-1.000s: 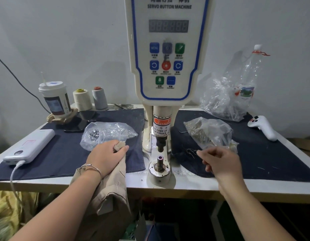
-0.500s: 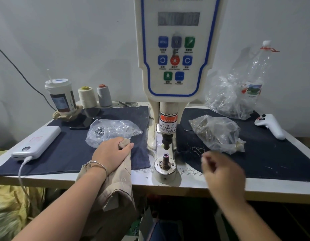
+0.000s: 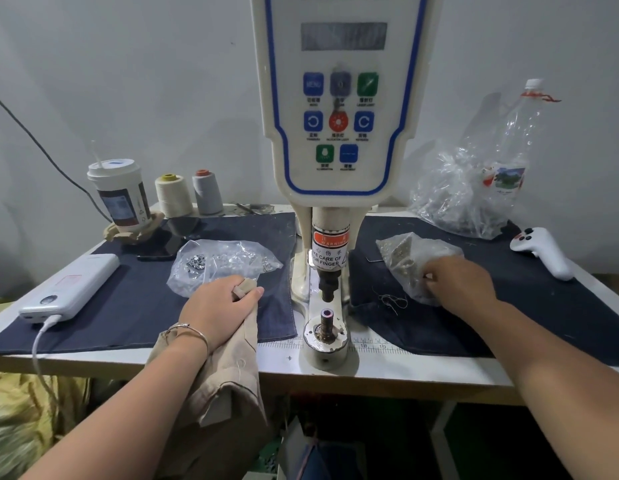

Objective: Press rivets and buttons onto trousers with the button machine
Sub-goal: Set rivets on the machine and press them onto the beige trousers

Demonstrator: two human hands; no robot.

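Head view showed a tall cream button machine (image 3: 339, 133) on the tabletop (image 3: 387, 377). Beige trousers (image 3: 228, 382) hung over its front edge, gripped by the left hand (image 3: 219, 310). The right hand (image 3: 460, 284) reached into a clear plastic bag of small metal pieces (image 3: 412, 261); its fingers were hidden, so their state was unclear. A piece could slip and fall while being picked out.

A white power bank (image 3: 70, 287) is lying at the table's left edge, its cable (image 3: 41, 344) hanging down. A lidded paper cup (image 3: 119, 195) and two thread cones (image 3: 188, 196) are standing behind; a white controller (image 3: 543, 252) is resting far right.
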